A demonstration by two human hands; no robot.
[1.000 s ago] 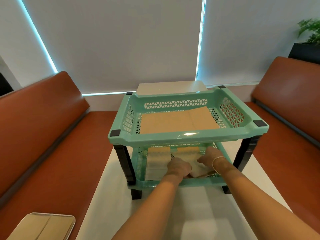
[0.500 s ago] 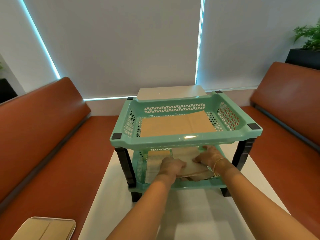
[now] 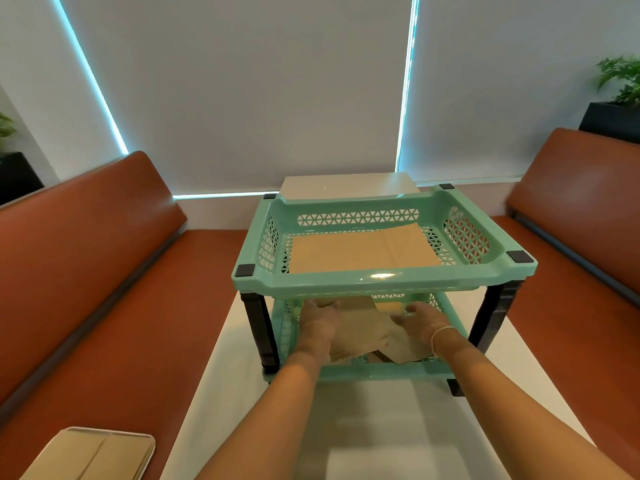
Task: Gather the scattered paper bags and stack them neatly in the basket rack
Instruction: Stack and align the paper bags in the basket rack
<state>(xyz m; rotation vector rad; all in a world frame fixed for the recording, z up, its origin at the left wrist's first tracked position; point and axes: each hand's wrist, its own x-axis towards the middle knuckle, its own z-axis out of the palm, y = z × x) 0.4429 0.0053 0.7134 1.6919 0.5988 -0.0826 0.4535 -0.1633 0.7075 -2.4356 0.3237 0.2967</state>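
White roller blinds back a pale bench (image 3: 242, 393) flanked by rust-brown booth seats (image 3: 86, 271), where a mint two-tier basket rack (image 3: 381, 282) stands. Both hands now reach deeper into its lower tier than a second ago: the left hand (image 3: 317, 327) presses flat on the rumpled brown paper bags (image 3: 363, 334), the right hand (image 3: 420, 322) rests on them, fingers loosely spread. A flat bag (image 3: 360, 252) lies in the upper tier.

paper bags (image 3: 360, 330): brown, flat, askew, lower tier | basket rack (image 3: 384, 282): mint, two tiers, on table
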